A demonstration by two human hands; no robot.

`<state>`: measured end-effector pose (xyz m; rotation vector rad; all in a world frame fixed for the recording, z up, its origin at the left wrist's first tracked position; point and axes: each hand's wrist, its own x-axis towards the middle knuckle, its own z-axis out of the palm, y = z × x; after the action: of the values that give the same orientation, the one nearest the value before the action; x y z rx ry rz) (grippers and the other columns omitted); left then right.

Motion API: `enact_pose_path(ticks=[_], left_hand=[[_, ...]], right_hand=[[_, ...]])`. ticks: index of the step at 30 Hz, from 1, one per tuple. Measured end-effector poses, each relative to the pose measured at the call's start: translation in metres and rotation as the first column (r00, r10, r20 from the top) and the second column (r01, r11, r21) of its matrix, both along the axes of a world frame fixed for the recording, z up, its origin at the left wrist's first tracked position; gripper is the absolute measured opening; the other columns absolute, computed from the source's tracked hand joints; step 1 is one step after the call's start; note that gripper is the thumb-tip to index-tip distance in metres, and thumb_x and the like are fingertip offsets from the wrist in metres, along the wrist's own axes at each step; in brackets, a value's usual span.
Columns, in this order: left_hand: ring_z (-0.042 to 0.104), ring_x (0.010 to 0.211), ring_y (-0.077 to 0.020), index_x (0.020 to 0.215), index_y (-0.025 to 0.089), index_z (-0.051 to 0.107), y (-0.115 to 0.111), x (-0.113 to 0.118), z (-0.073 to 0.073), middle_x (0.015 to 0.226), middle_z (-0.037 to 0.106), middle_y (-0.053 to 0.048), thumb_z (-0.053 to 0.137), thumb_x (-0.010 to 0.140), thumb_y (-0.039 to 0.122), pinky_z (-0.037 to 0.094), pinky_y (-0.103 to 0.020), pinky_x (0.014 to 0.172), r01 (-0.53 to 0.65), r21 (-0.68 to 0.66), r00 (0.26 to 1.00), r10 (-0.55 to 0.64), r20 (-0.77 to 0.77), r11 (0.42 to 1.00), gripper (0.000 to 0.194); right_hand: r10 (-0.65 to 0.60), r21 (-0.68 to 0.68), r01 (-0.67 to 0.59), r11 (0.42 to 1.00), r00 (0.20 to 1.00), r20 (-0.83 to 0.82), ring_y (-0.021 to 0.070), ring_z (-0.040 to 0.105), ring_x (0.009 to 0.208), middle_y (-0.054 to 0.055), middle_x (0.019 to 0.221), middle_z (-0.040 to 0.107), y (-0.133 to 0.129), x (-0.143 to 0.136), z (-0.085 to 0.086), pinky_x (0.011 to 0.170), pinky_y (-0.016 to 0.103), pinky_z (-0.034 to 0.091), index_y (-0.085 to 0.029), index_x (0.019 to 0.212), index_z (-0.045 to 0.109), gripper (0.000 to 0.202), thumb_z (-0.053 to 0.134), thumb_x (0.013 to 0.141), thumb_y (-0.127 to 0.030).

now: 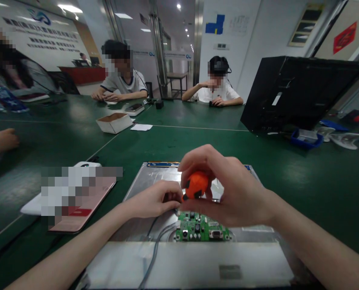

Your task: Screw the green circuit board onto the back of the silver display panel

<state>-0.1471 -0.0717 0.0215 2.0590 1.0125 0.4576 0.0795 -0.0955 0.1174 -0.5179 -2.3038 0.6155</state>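
My right hand (224, 185) is wrapped round an orange and black rounded object (196, 185), which looks like the end of a tool handle. Close beside it on the left, my left hand (162, 198) has its fingers curled together at the edge of a green circuit board (197, 227); what they hold, if anything, is hidden. The board sits on a flat silver metal panel (143, 177). Grey cables (156, 251) run from the board's left side toward the front edge, over a pale strip (191, 262) of the panel.
Left of the panel lie a pink phone-like item (97, 197) and a white one (32, 203). Farther back is an open white box (114, 123). A black monitor (294, 92) and a blue tray (306, 139) are at right. Several people sit around the green table (221, 141).
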Motion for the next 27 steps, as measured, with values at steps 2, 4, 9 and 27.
enact_pose_path(ticks=[2,4,9,27], left_hand=[[0.054,0.067,-0.0157,0.083,0.016,0.066,0.001,-0.002,-0.003,0.073,0.061,0.0,0.061,0.081,0.019,0.043,-0.025,0.062,0.044,0.006,0.999,-0.044,-0.014,0.999,0.007],[0.055,0.07,-0.0168,0.089,0.016,0.067,0.001,-0.003,-0.004,0.076,0.062,-0.001,0.059,0.083,0.021,0.044,-0.025,0.062,0.064,0.01,0.997,-0.064,-0.037,0.998,0.01],[0.055,0.067,-0.0153,0.089,0.017,0.066,0.002,-0.003,-0.003,0.078,0.062,-0.001,0.058,0.083,0.018,0.044,-0.024,0.06,0.083,0.008,0.996,-0.083,-0.028,0.997,0.01],[0.055,0.067,-0.0154,0.078,0.016,0.064,0.002,-0.001,0.001,0.074,0.061,-0.001,0.063,0.083,0.024,0.043,-0.026,0.061,0.084,-0.021,0.996,-0.084,-0.019,0.996,0.01]], right_hand=[[-0.022,0.004,0.022,1.0,1.0,0.013,0.0107,0.061,0.073,-0.001,0.091,0.064,0.015,-0.004,-0.008,0.065,0.023,0.047,-0.02,0.106,0.05,0.026,0.066,0.086,-0.021],[-0.004,-0.03,0.006,1.0,0.999,0.045,0.0099,0.057,0.068,-0.001,0.087,0.062,0.024,-0.005,-0.016,0.062,0.023,0.045,-0.019,0.105,0.049,0.023,0.064,0.087,-0.022],[-0.012,-0.032,0.016,0.999,0.991,0.134,0.0116,0.054,0.068,0.001,0.086,0.06,0.03,-0.008,-0.025,0.059,0.024,0.041,-0.017,0.107,0.046,0.019,0.055,0.09,-0.021],[-0.041,-0.028,0.047,0.999,0.985,0.17,0.0108,0.051,0.064,0.002,0.088,0.06,0.036,-0.01,-0.032,0.059,0.024,0.04,-0.018,0.109,0.044,0.022,0.054,0.09,-0.021]])
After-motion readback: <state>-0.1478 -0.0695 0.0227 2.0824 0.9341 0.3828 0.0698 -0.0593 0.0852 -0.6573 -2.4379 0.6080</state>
